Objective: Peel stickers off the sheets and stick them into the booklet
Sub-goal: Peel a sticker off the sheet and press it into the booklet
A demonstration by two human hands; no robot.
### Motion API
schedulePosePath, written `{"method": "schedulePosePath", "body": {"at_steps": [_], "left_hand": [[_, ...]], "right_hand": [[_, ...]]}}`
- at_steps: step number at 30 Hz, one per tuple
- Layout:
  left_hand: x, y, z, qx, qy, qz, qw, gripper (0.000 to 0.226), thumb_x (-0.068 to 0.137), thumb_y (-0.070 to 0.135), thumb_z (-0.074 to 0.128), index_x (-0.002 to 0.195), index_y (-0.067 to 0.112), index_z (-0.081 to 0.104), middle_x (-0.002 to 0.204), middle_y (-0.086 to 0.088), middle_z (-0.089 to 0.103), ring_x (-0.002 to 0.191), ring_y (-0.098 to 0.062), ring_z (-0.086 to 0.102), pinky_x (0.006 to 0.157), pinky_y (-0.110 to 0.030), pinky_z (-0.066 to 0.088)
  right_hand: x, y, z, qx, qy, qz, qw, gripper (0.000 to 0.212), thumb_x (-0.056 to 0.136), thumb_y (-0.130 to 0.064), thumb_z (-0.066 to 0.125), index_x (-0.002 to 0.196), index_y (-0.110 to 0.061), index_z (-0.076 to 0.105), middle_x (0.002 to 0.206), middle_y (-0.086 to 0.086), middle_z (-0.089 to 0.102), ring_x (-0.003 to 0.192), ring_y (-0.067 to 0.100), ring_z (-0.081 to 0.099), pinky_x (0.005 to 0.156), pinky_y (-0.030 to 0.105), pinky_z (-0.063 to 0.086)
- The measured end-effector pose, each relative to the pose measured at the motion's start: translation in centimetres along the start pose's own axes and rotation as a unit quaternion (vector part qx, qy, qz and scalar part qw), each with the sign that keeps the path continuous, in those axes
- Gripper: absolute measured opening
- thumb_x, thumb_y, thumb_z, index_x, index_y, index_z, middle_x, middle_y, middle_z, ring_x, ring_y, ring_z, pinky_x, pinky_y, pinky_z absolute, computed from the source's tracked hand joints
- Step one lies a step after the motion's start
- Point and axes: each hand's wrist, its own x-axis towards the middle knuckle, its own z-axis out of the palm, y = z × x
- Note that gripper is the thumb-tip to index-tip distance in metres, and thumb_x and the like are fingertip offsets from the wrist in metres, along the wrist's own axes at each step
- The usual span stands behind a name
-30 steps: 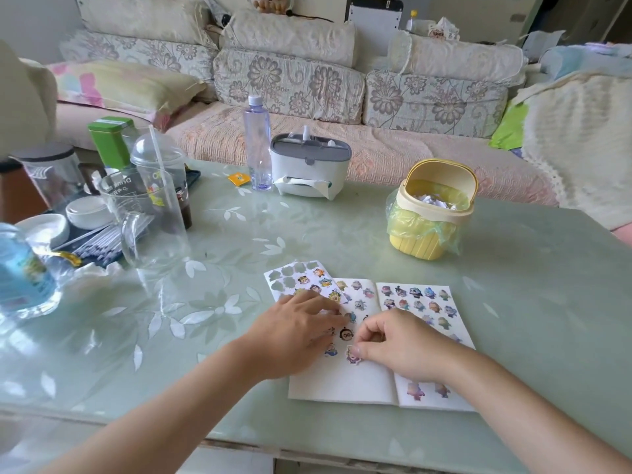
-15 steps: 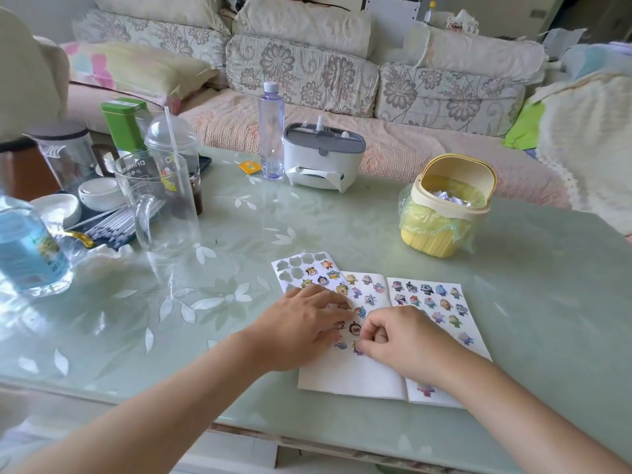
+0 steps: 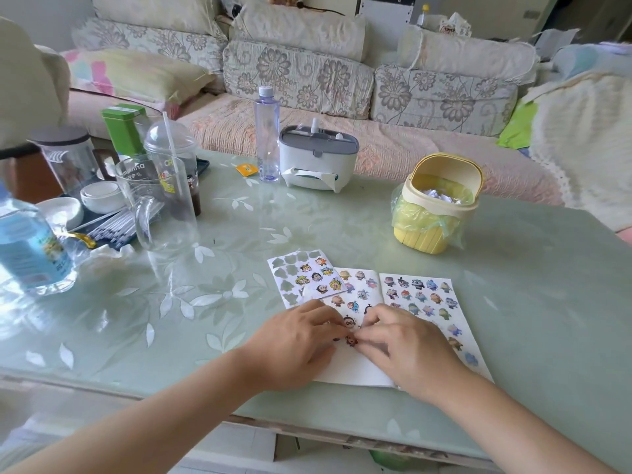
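Head view. Booklet (image 3: pixel 355 371): open flat on the glass-topped counter (image 3: pixel 533 302), thin white pages.

Sticker sheet (image 3: pixel 301 278): glossy, half emptied, tucked under the booklet's top left corner.

Sticker (image 3: pixel 351 341): small, brown, on the left page.

My left hand (image 3: pixel 301 340): fingers down, likely steadying the page; grip on nothing.

My right hand (image 3: pixel 403 343): fingertips pinched together at the sticker, probably pressing it down.

Both hands (image 3: pixel 349 343) press a sticker (image 3: pixel 351 341) onto the booklet (image 3: pixel 359 371).
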Motion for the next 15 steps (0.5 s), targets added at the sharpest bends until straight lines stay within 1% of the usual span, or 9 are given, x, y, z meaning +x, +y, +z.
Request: {"method": "schedulePosePath", "body": {"at_steps": [2,3,5,8,12,15], "left_hand": [[-0.3,0.1,-0.1,0.029,-0.013,0.006,0.999,0.034,0.096,0.029,0.049,0.126,0.028,0.065,0.120,0.007,0.060,0.106,-0.018,0.056,0.076,-0.030,0.052],[-0.4,0.2,-0.1,0.043,-0.018,0.008,0.999,0.035,0.097,0.031,0.047,0.128,0.029,0.063,0.122,0.006,0.059,0.107,-0.018,0.056,0.077,-0.030,0.052],[-0.5,0.5,-0.2,0.060,-0.026,0.009,0.998,0.036,0.099,0.035,0.044,0.130,0.030,0.062,0.124,0.005,0.057,0.109,-0.019,0.054,0.077,-0.033,0.053],[-0.6,0.8,-0.3,0.067,-0.034,0.016,0.997,0.036,0.100,0.037,0.043,0.129,0.030,0.063,0.125,0.003,0.057,0.109,-0.019,0.053,0.074,-0.038,0.055],[-0.9,1.1,-0.3,0.052,-0.030,0.028,0.998,0.034,0.099,0.036,0.046,0.125,0.031,0.066,0.123,0.003,0.058,0.106,-0.018,0.056,0.066,-0.038,0.056],[-1.1,1.5,-0.1,0.039,-0.015,0.031,0.999,0.031,0.099,0.032,0.047,0.123,0.031,0.065,0.122,0.002,0.058,0.101,-0.019,0.058,0.063,-0.036,0.055]], "right_hand": [[-0.8,0.3,0.2,-0.049,-0.008,-0.023,0.999,0.027,0.090,-0.044,0.046,0.101,-0.038,0.071,0.104,-0.017,0.054,0.090,0.012,0.056,0.060,0.026,0.041],[-1.2,0.2,0.3,-0.068,-0.016,-0.027,0.997,0.033,0.089,-0.044,0.042,0.106,-0.039,0.070,0.108,-0.016,0.052,0.094,0.012,0.054,0.061,0.026,0.040],[-1.7,-0.2,0.1,-0.084,-0.031,-0.027,0.996,0.041,0.087,-0.043,0.036,0.116,-0.040,0.066,0.116,-0.016,0.049,0.102,0.011,0.050,0.066,0.027,0.042],[-2.0,-0.7,-0.2,-0.084,-0.040,-0.021,0.995,0.047,0.088,-0.040,0.031,0.126,-0.041,0.058,0.123,-0.015,0.045,0.111,0.012,0.044,0.073,0.028,0.044],[-2.2,-1.2,0.0,-0.092,-0.051,-0.017,0.994,0.054,0.089,-0.039,0.030,0.140,-0.039,0.048,0.126,-0.011,0.043,0.109,0.015,0.044,0.081,0.033,0.047],[-1.9,-1.4,0.4,-0.099,-0.047,-0.017,0.994,0.054,0.089,-0.040,0.032,0.140,-0.040,0.047,0.122,-0.009,0.044,0.105,0.017,0.046,0.085,0.036,0.049]]}}
